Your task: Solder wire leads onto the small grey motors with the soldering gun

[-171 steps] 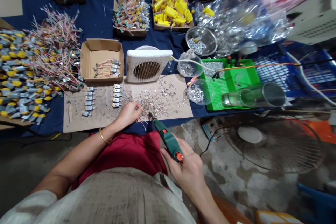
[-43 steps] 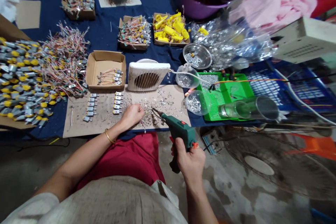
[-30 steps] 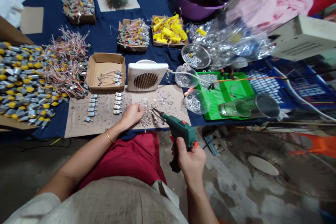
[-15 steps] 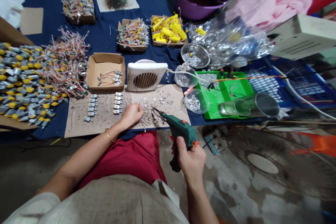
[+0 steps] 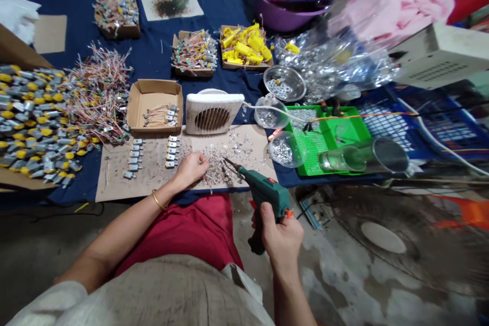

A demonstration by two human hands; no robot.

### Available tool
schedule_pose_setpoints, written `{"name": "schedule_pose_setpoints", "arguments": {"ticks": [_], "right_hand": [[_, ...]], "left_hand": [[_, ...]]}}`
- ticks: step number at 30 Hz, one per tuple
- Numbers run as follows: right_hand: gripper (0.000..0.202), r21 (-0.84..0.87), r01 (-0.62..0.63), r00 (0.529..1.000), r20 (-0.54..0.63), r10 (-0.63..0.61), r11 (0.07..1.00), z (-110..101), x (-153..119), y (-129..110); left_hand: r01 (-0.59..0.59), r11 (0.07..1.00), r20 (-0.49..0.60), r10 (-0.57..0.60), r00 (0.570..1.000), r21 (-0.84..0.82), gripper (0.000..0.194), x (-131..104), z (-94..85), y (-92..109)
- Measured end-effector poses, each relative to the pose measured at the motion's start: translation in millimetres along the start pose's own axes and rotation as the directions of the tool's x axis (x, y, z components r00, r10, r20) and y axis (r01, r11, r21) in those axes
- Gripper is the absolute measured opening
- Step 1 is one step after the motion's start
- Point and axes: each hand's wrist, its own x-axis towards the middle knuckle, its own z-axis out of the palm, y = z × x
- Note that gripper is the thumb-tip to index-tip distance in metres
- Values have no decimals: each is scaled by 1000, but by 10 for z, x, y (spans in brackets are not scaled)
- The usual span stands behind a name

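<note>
We gripped the green gun (image 5: 269, 191) by its handle in our right hand (image 5: 283, 239), its dark tip (image 5: 228, 162) over the cardboard (image 5: 126, 191) on the near side of the vent (image 5: 214, 114). Our left hand (image 5: 191, 169) pinched thin wires (image 5: 209, 183), also on the vent's near side, their loose ends trailing toward us. Two rows of motors (image 5: 171, 151) lay nearer us and left of the vent; an open box (image 5: 155, 92) sat just left of it. Good work here, we judged, called for a steady pinch, fingertips clear of a likely hot tip, and a light, brief touch. Our fingers hid the pinched spot; we could not tell whether the trigger was pressed or the tip touched anything.
</note>
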Motion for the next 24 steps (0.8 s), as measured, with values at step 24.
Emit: {"name": "schedule_pose_setpoints", "arguments": {"ticks": [24], "right_hand": [[52, 36, 79, 997, 16, -79, 996, 423, -83, -105]], "left_hand": [[-394, 773, 73, 415, 907, 497, 15, -783, -699, -493]]}}
